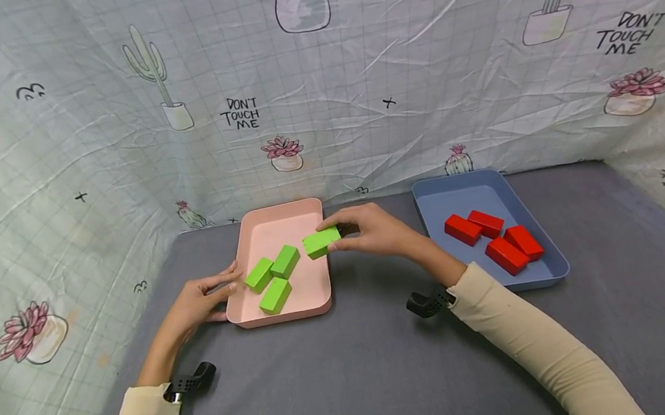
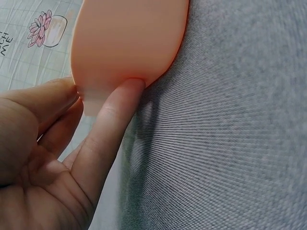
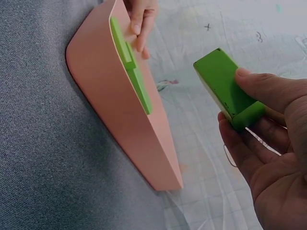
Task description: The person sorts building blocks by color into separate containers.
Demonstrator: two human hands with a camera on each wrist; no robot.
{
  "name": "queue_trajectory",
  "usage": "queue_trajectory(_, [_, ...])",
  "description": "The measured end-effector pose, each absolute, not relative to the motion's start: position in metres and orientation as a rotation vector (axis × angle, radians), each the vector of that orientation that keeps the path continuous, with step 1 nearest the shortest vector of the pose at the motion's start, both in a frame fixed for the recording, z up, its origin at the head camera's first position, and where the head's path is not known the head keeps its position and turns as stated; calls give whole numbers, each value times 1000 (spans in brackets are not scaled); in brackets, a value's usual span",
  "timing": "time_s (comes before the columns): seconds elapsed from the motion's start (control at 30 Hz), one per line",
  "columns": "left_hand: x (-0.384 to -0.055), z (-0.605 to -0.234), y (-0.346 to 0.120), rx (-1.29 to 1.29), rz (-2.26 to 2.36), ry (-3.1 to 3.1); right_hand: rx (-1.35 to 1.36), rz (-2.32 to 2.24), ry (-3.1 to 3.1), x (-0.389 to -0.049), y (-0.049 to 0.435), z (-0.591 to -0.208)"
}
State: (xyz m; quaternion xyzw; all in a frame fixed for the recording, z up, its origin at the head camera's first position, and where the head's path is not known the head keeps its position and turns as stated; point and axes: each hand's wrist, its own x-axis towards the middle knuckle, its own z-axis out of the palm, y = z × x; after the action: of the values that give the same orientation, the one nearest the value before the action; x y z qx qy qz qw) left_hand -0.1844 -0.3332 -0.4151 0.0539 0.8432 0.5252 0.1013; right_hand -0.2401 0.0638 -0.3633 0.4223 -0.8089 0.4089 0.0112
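My right hand [image 1: 373, 230] pinches a green block [image 1: 321, 243] between thumb and fingers, above the right side of a pink tray [image 1: 313, 300]. The right wrist view shows this green block [image 3: 223, 81] tilted and apart from the tray. Several other green blocks [image 1: 275, 296] lie together in the tray's left half. At the tray's left wall, my left hand [image 1: 197, 303] grips the edge. Seen from the left wrist, the thumb of the left hand [image 2: 91, 148] presses the outer wall of the pink tray [image 2: 129, 38] while a finger meets its rim.
To the right stands a blue tray [image 1: 517, 188] holding several red blocks [image 1: 506, 255]. Both trays rest on a grey cloth surface [image 1: 353, 378]. A patterned curtain [image 1: 373, 133] hangs behind and along the sides.
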Motion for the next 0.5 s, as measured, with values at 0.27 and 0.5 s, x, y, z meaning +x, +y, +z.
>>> queue_trajectory(0.27, [-183,-414,-333,156,1553,2497,1349,1284,-2521,-241,63,-364])
queue_trajectory(0.5, [-184,-415,-333,144,1531,2527,1402,1299,-2512,-242,59,-366])
